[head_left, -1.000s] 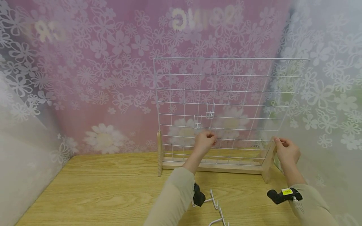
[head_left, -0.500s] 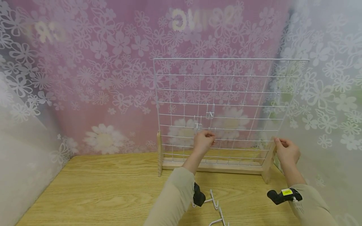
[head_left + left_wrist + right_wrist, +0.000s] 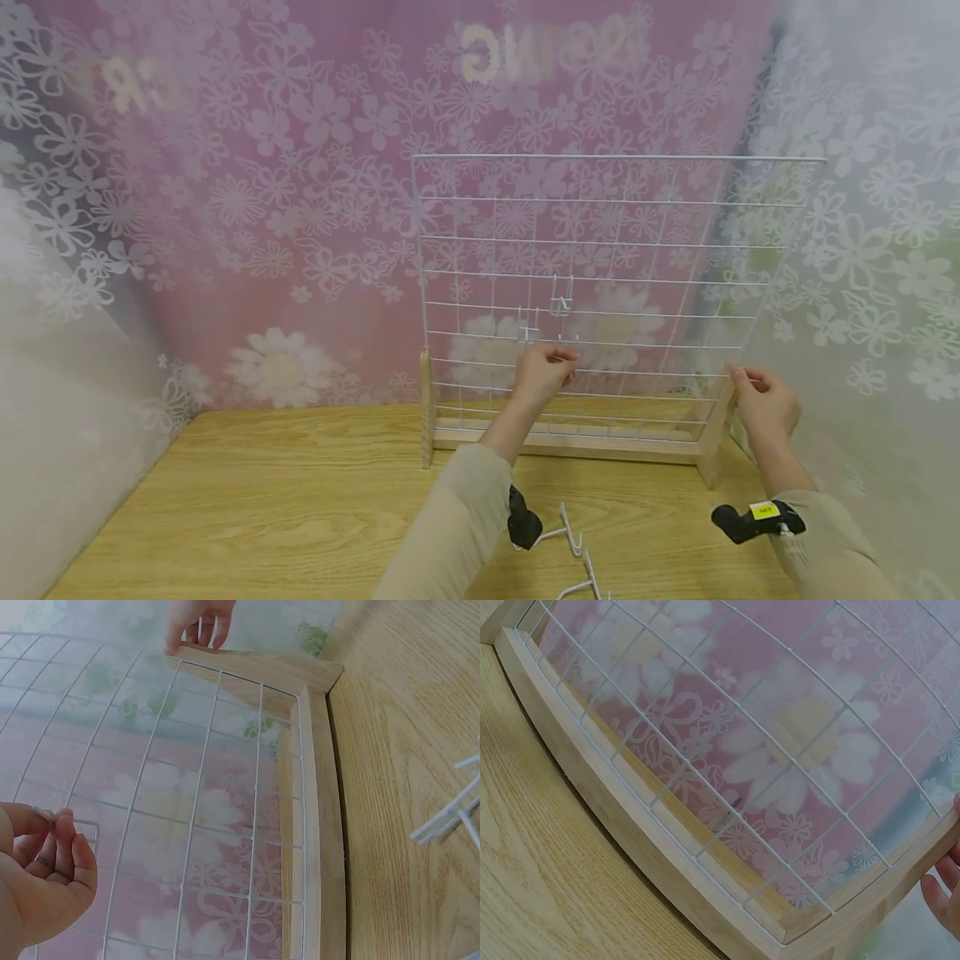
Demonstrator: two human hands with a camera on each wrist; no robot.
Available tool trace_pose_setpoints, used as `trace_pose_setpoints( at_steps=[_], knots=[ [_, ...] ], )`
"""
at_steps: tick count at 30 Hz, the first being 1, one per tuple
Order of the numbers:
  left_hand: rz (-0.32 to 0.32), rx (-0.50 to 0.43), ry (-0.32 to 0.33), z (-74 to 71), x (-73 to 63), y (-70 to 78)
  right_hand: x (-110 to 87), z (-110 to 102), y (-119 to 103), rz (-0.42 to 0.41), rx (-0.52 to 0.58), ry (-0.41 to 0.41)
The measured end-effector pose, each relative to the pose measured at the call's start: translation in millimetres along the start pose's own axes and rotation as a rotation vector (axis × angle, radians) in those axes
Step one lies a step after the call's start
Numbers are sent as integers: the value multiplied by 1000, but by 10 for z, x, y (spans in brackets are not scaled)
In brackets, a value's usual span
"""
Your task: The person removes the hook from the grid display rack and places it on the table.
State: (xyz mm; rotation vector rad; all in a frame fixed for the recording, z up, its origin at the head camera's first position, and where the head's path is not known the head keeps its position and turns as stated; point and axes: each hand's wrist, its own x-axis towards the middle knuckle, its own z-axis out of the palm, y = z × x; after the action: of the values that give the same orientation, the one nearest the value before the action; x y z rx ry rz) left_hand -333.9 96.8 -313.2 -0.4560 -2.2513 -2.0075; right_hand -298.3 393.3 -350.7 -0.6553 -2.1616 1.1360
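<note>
A white wire grid panel [image 3: 637, 317] stands upright in a wooden base [image 3: 622, 451]. My left hand [image 3: 542, 375] is at the grid's lower middle, pinching a white wire hook [image 3: 96, 831] between thumb and fingertips. Most of that hook is hidden by the fingers; its two upper prongs show just above them. Higher on the grid hang two more white hooks, one upper [image 3: 561, 305] and one lower left [image 3: 528, 334]. My right hand [image 3: 768, 404] grips the top of the right wooden side post [image 3: 716, 433] between thumb and fingers.
Loose white hooks [image 3: 573, 533] lie on the wood-grain table [image 3: 262, 508] in front of the stand, partly behind the left wrist camera [image 3: 522, 518]. A flowered pink sheet [image 3: 300, 208] hangs behind the grid, and a pale flowered one [image 3: 870, 292] is close by the right hand.
The head view has shifted very slightly. My left hand stays by the same part of the grid with the hook, moving only a little; the right hand keeps its hold on the post.
</note>
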Motion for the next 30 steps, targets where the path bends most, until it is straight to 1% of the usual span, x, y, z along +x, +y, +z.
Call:
trace_pose_setpoints(
  at_steps=[6, 12, 17, 21, 24, 27, 30],
  knots=[
    [16, 37, -42, -44, -52, -20, 1, -9, 12, 17, -1, -26],
    [-10, 71, -93, -121, -114, -67, 17, -8, 6, 21, 2, -33],
    [-2, 94, -121, -198, -171, -146, 23, -1, 5, 16, 1, -29],
    [-22, 94, -148, -259, -215, -213, 29, -17, 5, 21, -3, -43],
    [-24, 110, -159, -305, -241, -277, 23, -24, -3, 26, -11, -56],
    [-6, 137, -172, -348, -265, -346, 17, -20, -12, 30, -15, -59],
    [5, 132, -187, -386, -298, -400, 18, -18, -12, 30, -13, -59]
  ],
)
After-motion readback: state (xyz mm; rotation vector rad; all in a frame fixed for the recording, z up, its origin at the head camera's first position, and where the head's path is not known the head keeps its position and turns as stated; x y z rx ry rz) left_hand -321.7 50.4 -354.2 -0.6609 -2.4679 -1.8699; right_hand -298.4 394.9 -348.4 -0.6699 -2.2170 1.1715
